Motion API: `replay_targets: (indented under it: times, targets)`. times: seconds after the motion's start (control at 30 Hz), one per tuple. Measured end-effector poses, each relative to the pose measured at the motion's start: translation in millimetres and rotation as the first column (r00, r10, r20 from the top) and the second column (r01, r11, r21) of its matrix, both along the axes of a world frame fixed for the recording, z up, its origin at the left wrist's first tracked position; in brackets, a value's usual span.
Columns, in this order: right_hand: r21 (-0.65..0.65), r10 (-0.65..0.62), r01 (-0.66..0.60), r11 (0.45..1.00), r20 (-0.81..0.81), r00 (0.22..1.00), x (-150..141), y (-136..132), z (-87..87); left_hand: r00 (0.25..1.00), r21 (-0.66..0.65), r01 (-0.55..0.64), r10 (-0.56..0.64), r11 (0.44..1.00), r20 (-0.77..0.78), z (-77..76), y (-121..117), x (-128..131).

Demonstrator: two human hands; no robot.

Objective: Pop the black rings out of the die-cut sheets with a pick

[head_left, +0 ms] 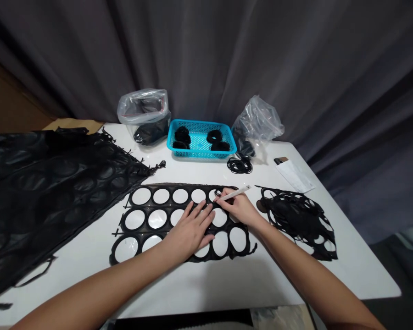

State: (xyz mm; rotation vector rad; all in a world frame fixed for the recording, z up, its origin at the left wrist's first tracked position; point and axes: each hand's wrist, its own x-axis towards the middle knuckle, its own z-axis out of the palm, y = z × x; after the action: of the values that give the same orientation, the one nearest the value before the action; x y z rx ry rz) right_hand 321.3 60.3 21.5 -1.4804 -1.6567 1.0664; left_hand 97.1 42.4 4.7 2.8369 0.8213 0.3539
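Head cam: R hand [239, 206] grips white tool [234, 193], axis slanted, tip lower-L; L hand [187, 231] flat on blk sheet [168, 206].

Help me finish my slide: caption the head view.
Left hand spread on a black sheet with round holes, right hand holding a white pen-like tool over it, blue basket behind.

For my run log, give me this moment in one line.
left hand: flat on black sheet | right hand: holds white tool over sheet | beyond sheet: blue basket
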Motion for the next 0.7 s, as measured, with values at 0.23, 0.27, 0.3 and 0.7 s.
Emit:
replay_targets:
  times: [0.23, 0.27, 0.3, 0.7]
  targets:
    - [0.123, 0.055, -0.073, 0.990, 0.143, 0.988, 0, -3, -0.6, 1.000, -0.019, -0.004, 0.005, 1.000, 0.023, -0.6, 0, 0]
    - [0.165, 0.078, -0.110, 0.980, 0.189, 0.979, -1, -6, -1.2, 0.999, -0.021, -0.002, 0.003, 1.000, 0.031, -1.1, 0, 0]
    - [0.208, 0.103, -0.156, 0.966, 0.247, 0.963, -2, -9, -2.0, 0.999, -0.022, 0.001, 0.000, 1.000, 0.038, -1.7, 0, 0]
    - [0.539, -0.512, 0.173, 0.824, 0.578, 0.635, 52, 54, 12.0, 0.997, -0.064, 0.052, -0.048, 0.997, 0.054, 2.7, 1, -5]
